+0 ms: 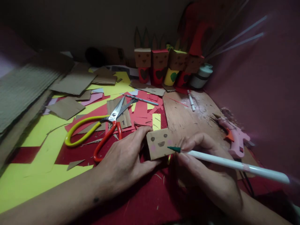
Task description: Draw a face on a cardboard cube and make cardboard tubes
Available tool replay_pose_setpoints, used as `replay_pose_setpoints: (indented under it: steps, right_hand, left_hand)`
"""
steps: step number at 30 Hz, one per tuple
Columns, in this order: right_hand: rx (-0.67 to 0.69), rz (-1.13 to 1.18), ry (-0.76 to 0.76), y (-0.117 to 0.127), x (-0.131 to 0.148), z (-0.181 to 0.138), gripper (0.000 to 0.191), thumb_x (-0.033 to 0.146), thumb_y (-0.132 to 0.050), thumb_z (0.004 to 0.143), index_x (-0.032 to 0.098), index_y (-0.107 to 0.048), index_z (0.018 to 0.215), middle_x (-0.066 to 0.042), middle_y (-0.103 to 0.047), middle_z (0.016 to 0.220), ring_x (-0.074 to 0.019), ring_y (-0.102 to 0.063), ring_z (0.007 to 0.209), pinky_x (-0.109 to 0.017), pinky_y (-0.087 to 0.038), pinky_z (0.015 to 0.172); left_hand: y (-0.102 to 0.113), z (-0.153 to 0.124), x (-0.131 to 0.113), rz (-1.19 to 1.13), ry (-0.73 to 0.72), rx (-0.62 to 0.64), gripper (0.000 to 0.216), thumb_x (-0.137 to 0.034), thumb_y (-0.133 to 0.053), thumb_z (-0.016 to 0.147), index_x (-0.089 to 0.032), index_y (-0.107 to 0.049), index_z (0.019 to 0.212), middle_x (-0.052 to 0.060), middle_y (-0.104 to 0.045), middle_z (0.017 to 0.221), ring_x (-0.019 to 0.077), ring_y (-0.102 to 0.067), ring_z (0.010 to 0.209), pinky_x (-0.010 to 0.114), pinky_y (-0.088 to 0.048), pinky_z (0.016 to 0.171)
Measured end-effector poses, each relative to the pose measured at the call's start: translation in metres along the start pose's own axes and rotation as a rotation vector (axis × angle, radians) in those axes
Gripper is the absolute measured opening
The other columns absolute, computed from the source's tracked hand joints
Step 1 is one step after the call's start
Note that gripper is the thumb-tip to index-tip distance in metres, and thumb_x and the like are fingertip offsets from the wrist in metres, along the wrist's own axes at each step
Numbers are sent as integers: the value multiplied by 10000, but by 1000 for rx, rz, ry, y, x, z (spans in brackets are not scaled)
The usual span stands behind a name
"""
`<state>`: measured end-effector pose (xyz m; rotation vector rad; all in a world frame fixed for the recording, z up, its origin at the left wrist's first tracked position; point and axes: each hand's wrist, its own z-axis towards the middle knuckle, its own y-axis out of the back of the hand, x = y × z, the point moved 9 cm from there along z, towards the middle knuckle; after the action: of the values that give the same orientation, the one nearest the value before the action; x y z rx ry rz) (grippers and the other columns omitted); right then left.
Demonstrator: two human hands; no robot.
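My left hand (pixel 131 153) grips a small cardboard box (pixel 156 151) from its left side, thumb below and fingers behind. A drawn face shows on the box: two dark eyes, an open mouth and pink cheeks. Pinched between the fingers of my right hand (pixel 203 162) is a white marker pen (pixel 222 161) with a dark green tip end. That tip points left and meets or nearly meets the box face by the right cheek. Left of the box lie open scissors (pixel 113 117) with one yellow and one red handle.
Several cardboard-box figures (pixel 160 59) with paper-covered bodies stand at the back. A pink glue gun (pixel 234 137) lies at right by the wall. Cardboard pieces (pixel 75 79), coloured paper scraps (pixel 140 114), a pencil-like stick (pixel 142 100) and a white pen-like stick (pixel 191 100) lie around.
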<state>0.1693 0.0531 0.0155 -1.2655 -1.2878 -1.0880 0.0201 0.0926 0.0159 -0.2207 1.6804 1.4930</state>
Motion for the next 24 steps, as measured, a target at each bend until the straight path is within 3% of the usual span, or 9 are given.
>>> replay_pose_setpoints:
  steps: [4, 11, 24]
  right_hand:
    - [-107, -173, 131, 6, 11, -4, 85, 257, -637, 857, 244, -557, 833, 0, -625, 722, -111, -541, 511, -229, -414, 437]
    - [14, -468, 528, -12, 35, -12, 146, 143, -604, 822, 259, -516, 832, 11, -568, 624, -145, -535, 540, -284, -445, 489]
    - [66, -611, 531, -22, 45, -8, 190, 80, -546, 804, 259, -484, 815, 36, -514, 543, -158, -543, 538, -307, -459, 514]
  left_hand:
    - [-2, -6, -1, 6, -84, -53, 490, -372, -644, 830, -262, -396, 1238, 22, -650, 1021, 196, -656, 857, 316, -517, 693]
    - [-5, -15, -5, 57, -200, -96, 595, -259, -650, 807, -215, -356, 1323, 73, -630, 1121, 223, -639, 987, 336, -531, 800]
    - [-7, -15, -7, 48, -176, -84, 672, -162, -651, 760, -252, -327, 1341, 41, -625, 1114, 212, -630, 979, 343, -513, 847]
